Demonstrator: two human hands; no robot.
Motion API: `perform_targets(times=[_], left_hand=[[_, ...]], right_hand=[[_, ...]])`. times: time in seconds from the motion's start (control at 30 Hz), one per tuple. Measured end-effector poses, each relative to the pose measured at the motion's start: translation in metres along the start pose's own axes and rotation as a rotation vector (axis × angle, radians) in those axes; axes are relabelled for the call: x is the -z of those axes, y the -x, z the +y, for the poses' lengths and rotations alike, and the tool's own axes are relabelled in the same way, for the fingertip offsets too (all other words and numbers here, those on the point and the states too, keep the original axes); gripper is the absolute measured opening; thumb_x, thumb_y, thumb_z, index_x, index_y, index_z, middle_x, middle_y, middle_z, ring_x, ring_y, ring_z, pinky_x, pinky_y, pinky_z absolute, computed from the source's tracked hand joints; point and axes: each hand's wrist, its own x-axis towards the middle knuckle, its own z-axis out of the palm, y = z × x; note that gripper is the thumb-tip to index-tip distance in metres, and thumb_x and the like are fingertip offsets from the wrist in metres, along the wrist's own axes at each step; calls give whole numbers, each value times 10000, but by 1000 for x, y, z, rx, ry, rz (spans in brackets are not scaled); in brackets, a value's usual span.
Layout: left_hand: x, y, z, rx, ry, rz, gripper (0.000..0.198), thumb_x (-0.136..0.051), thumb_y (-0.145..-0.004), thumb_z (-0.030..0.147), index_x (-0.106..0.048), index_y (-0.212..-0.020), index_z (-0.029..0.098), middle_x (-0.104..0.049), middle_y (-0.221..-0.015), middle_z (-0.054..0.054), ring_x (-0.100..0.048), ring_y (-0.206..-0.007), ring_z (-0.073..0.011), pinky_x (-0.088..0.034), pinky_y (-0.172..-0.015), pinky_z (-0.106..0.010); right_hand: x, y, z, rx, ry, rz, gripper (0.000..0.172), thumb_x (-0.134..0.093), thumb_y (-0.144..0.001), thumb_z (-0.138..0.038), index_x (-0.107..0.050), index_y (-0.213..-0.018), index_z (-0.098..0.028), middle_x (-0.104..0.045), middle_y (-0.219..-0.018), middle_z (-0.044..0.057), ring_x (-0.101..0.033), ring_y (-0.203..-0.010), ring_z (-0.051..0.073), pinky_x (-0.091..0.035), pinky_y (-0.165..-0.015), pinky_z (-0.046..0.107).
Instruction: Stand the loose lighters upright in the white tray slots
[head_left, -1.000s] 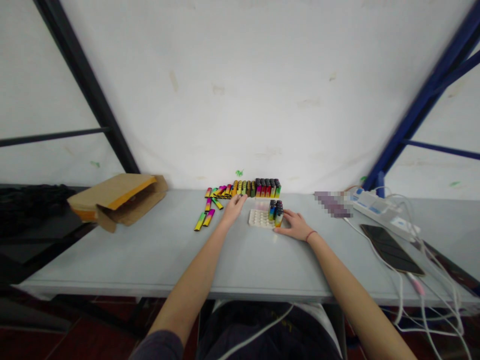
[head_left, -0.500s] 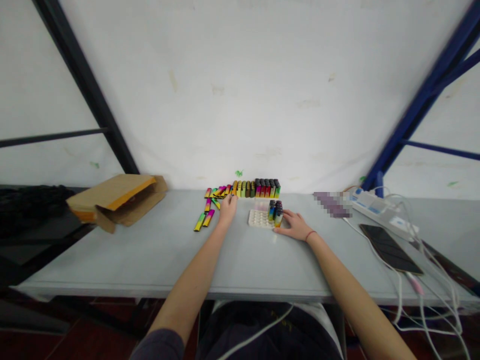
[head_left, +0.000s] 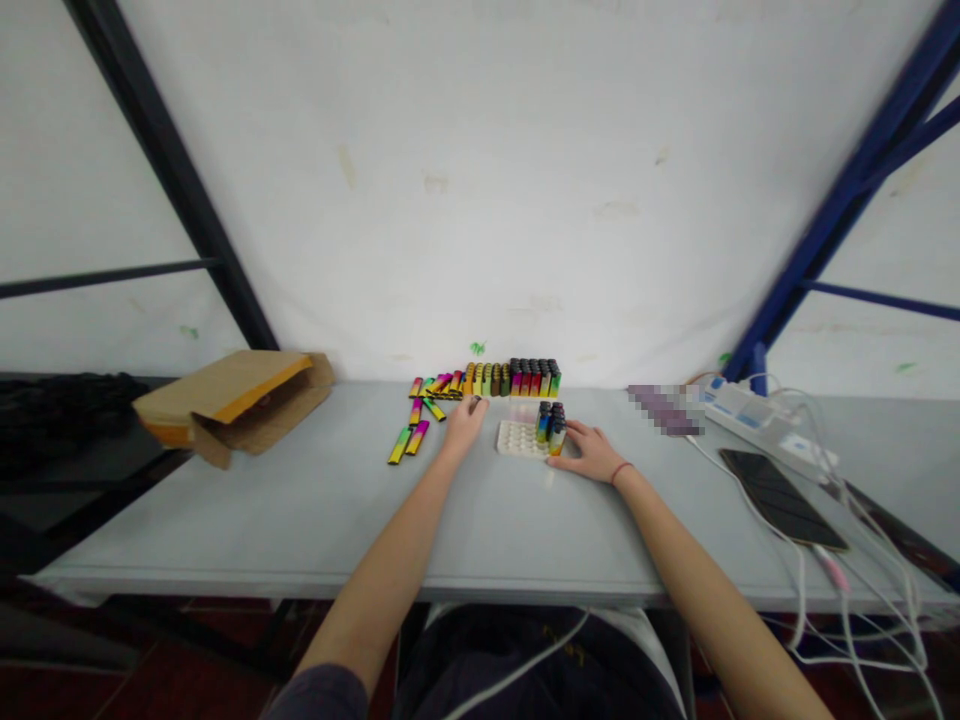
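The left hand [head_left: 463, 428] has its fingertips pinched together on a small dark-ended item [head_left: 475, 402], mostly hidden, above the middle of the table [head_left: 525, 530]. The right hand [head_left: 596, 455] is spread, thumb and fingers beside the near right corner of a white pocketed tray [head_left: 514, 440]; whether they touch it, I cannot tell. A few lighters [head_left: 557, 437] stand upright in the tray's right end. Along the table's back edge stand black-topped lighters [head_left: 535, 383] and, just left, yellowish cylinders [head_left: 487, 380]. Loose colourful lighters [head_left: 399, 445] lie left of the left hand.
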Motion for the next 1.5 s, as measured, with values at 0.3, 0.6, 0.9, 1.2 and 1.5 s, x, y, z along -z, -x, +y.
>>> perform_targets(times=[0.3, 0.6, 0.9, 1.2, 1.5], left_hand=[[-1, -3, 3, -47, -46, 11, 268, -542, -831, 211, -385, -613, 225, -425, -606, 45, -450, -656, -146, -314, -652, -258], [-3, 1, 1, 15, 7, 34, 208, -642, -852, 313, -471, -771, 226, -511, -689, 42, -533, -712, -152, -413, -712, -268], [-15, 7, 0, -255, -89, -213, 139, -592, -924, 328, -641, -924, 198, -619, -877, -37, -613, -882, -202, -495, -916, -355], [-14, 11, 16, -396, -100, -439, 255, -664, -885, 361, -752, -1064, 204, -663, -1011, -62, -624, -885, -185, -533, -855, -316], [-31, 29, 22, -387, 50, -434, 244, -718, -838, 370, -751, -1008, 199, -722, -1075, -82, -674, -925, -193, -586, -805, -307]], right_hand=[[-1, -1, 1, 5, 7, -3, 775, -597, -848, -728, -576, -1432, -218, -481, -1563, 164, -441, -1442, 331, -298, -1193, 537], [-1, -1, -1, -5, 0, 1, 791, -610, -838, -724, -576, -1434, -205, -484, -1561, 173, -442, -1440, 341, -289, -1201, 551], [0, -1, -2, -10, 0, 4, 784, -623, -836, -705, -569, -1443, -211, -485, -1562, 173, -443, -1442, 349, -289, -1200, 568], [1, 0, -3, 0, 0, 4, 775, -618, -846, -704, -562, -1446, -217, -491, -1558, 167, -443, -1441, 338, -287, -1198, 561], [-3, -2, 0, 10, 12, 20, 792, -629, -841, -702, -548, -1459, -212, -494, -1555, 170, -454, -1430, 349, -315, -1180, 555]])
